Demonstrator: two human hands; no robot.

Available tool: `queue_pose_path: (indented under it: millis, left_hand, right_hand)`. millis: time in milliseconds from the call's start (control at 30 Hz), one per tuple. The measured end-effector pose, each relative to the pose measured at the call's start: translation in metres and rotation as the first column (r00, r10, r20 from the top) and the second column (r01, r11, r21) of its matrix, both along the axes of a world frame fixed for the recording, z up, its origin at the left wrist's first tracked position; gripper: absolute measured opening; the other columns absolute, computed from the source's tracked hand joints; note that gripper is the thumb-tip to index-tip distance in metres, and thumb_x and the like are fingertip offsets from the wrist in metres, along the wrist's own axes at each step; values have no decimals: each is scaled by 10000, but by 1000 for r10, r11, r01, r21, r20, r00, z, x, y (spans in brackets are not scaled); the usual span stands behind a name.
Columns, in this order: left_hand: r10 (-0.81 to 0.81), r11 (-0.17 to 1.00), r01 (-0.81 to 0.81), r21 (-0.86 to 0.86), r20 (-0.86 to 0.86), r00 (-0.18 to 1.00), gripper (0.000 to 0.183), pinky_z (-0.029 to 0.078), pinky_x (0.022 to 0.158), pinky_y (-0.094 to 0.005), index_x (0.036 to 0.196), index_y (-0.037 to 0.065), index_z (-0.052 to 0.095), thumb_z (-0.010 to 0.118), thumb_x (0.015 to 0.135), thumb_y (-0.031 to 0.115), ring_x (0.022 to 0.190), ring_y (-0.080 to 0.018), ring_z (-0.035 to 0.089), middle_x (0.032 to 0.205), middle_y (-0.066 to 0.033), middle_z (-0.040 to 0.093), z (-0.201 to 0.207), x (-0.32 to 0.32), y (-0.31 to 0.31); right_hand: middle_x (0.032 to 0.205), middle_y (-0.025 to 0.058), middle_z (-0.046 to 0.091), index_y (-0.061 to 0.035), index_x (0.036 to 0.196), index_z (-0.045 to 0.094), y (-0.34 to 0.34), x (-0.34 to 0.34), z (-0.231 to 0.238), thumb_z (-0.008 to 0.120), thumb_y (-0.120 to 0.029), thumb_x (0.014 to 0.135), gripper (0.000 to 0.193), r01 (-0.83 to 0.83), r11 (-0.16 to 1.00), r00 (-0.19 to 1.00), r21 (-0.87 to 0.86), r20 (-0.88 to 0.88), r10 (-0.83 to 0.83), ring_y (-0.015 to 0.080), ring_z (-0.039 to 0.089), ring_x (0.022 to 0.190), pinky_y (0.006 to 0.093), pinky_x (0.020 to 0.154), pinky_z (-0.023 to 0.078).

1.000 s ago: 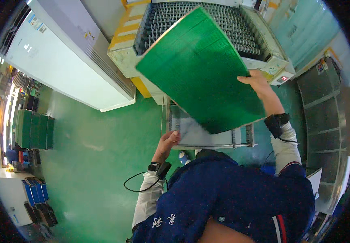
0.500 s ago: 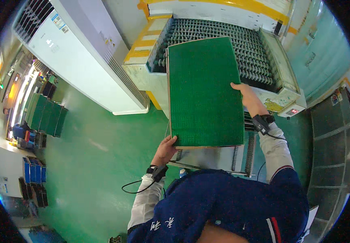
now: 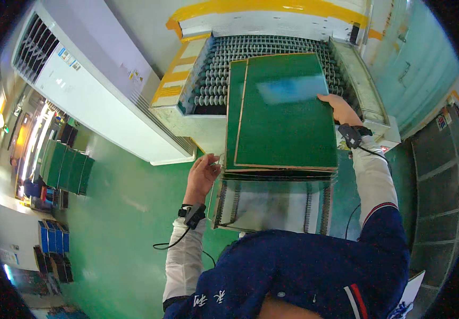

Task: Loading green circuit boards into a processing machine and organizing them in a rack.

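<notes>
A large green rectangular panel [image 3: 288,127] lies on a stack of similar panels, slightly shifted to the right so a strip of the green panel beneath [image 3: 235,106] shows at the left. My right hand [image 3: 341,109] grips its right edge, thumb on top and the other fingers mostly hidden. Off the stack's left side, my left hand [image 3: 204,171] is raised with loosely bent fingers, apart from the panels and with nothing in it. The stack rests on a metal rack [image 3: 272,207] in front of me. A bluish glare falls across the top panel.
Beyond the stack is a machine bed with rows of rollers [image 3: 211,77], its pale side walls taped yellow. A tall white air conditioner [image 3: 102,95] stands left. Grey panelled cabinet [image 3: 437,202] is at right. Further left are green stacks [image 3: 70,167] and blue bins [image 3: 54,236].
The green panel has come down onto the stack, shifting right. My left hand has let go of its near left corner and moved up and left. My right hand still grips the right edge.
</notes>
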State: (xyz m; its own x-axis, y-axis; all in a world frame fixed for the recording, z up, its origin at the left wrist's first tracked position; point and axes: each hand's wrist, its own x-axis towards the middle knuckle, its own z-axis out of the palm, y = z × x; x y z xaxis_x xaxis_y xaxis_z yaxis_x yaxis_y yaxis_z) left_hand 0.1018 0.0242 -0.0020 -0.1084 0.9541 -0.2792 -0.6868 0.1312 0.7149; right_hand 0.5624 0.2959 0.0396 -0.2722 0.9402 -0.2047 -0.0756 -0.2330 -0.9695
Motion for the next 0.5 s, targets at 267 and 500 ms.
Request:
queue_pose_path:
  millis: [267, 500]
  left_hand:
    - [-249, 960, 230, -158, -112, 962, 273, 533, 759, -344, 1129, 9, 566, 541, 966, 226, 850, -197, 637, 983, -93, 645, 4, 45, 57]
    - [-96, 992, 82, -92, -159, 983, 250, 558, 761, -328, 1158, 25, 579, 511, 970, 176, 882, -203, 657, 1051, -80, 660, 9, 10, 79]
  right_hand:
    - [901, 58, 666, 9, 1034, 639, -9, 9, 15, 614, -222, 914, 262, 38, 977, 997, -212, -53, -50, 179, 652, 786, 300, 703, 525]
    - [1056, 138, 621, -17, 1131, 614, 6, 41, 3, 597, -148, 881, 282, 151, 982, 987, -110, 67, -144, 263, 578, 998, 359, 877, 455]
